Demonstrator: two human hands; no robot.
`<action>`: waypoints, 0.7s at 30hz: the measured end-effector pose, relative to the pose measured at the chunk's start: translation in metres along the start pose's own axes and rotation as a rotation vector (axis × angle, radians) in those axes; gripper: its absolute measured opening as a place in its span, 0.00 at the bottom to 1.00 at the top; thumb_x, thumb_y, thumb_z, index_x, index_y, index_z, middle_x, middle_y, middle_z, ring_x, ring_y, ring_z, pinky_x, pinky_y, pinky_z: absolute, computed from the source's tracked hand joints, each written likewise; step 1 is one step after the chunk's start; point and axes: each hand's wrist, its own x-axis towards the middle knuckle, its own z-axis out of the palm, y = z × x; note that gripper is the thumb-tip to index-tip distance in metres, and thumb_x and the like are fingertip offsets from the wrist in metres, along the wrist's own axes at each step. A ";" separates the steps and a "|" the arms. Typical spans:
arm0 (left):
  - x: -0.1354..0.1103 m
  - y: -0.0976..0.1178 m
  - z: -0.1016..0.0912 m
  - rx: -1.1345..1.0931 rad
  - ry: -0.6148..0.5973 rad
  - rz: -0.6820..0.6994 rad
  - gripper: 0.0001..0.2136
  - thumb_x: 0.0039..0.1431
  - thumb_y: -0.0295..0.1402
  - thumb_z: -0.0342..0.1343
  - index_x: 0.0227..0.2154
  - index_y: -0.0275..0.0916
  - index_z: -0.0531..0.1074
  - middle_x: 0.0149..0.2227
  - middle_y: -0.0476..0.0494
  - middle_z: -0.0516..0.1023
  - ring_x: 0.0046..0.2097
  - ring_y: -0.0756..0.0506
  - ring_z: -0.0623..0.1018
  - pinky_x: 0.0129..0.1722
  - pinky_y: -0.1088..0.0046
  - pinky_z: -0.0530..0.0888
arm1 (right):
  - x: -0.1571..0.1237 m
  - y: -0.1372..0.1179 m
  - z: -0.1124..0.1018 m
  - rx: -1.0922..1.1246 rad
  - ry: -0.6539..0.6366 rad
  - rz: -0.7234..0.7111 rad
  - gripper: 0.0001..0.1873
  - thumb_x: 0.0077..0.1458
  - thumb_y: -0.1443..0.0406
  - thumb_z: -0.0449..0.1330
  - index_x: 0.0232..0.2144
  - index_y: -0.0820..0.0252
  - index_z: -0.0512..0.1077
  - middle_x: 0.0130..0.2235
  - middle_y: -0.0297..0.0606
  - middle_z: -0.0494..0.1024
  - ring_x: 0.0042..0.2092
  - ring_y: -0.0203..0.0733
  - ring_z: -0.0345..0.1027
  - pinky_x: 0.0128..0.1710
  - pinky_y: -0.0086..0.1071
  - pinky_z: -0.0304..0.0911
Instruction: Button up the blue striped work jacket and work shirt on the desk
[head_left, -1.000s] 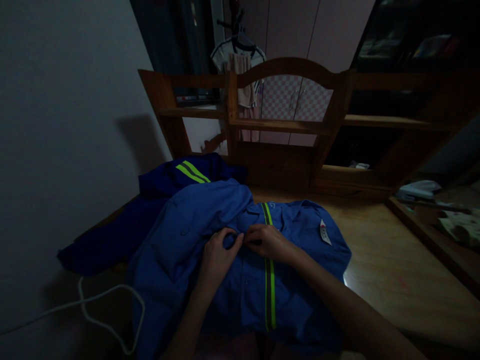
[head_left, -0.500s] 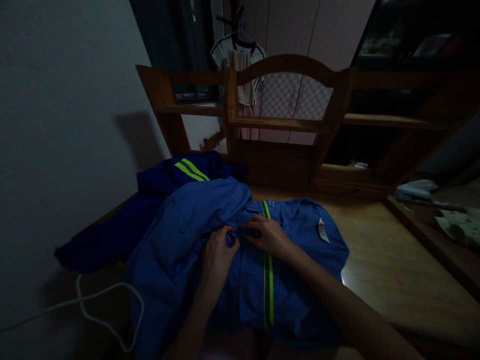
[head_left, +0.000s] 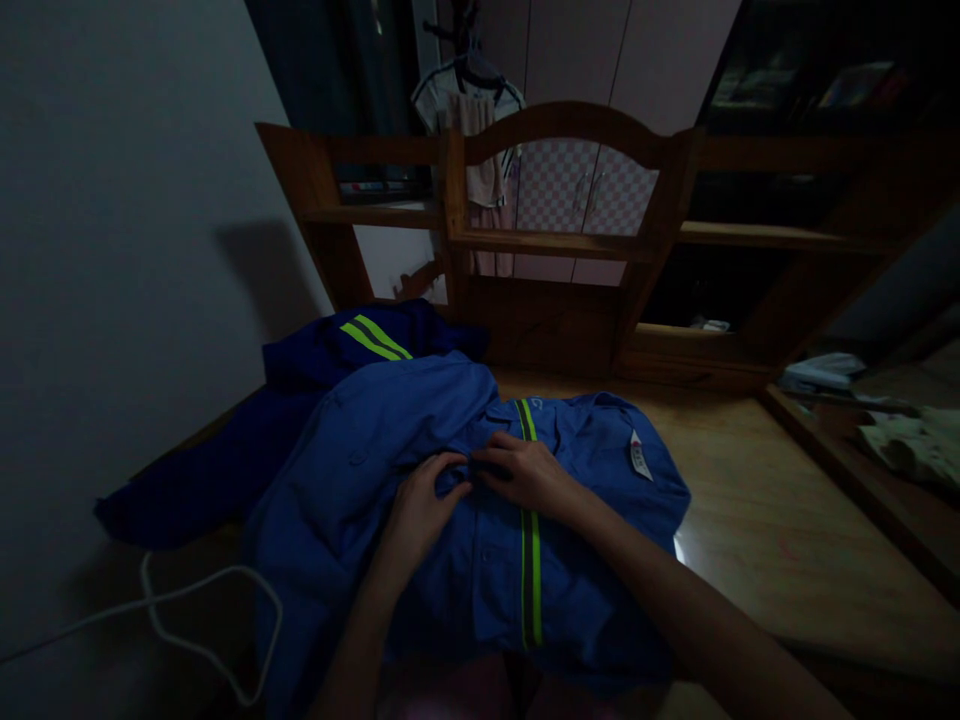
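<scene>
Head cam: blue cloth jacket (head_left: 496,575) sprawled over left part of pale wooden desk (head_left: 757,530). Person's left hand (head_left: 421,508) and right hand (head_left: 529,477) both pinching jacket fabric, super close together. Dark-blue cloth garment (head_left: 217,455) heaped at desk's left edge.

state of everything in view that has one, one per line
left hand, fingers curled at the jacket's front, exact grip unclear
right hand, fingers bent at the same spot, exact grip unclear
light blue work jacket, spread out, rumpled
dark blue garment, crumpled
white cable, loosely looped
checkered cabinet doors, closed
white shirt, hanging
</scene>
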 end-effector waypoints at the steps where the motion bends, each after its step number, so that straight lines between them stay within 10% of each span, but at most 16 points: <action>1: 0.001 -0.002 -0.004 -0.019 -0.033 0.021 0.11 0.55 0.30 0.59 0.42 0.43 0.70 0.44 0.51 0.73 0.47 0.47 0.72 0.49 0.73 0.66 | 0.000 0.000 0.000 -0.005 -0.007 -0.008 0.17 0.59 0.64 0.57 0.52 0.55 0.68 0.45 0.36 0.69 0.40 0.37 0.67 0.38 0.26 0.59; 21: 0.016 0.001 -0.017 -0.250 -0.218 -0.047 0.10 0.58 0.40 0.56 0.38 0.39 0.72 0.40 0.48 0.74 0.44 0.45 0.72 0.46 0.72 0.66 | 0.006 0.012 0.004 0.314 0.072 0.023 0.06 0.54 0.70 0.60 0.36 0.59 0.70 0.37 0.33 0.69 0.35 0.34 0.64 0.34 0.26 0.57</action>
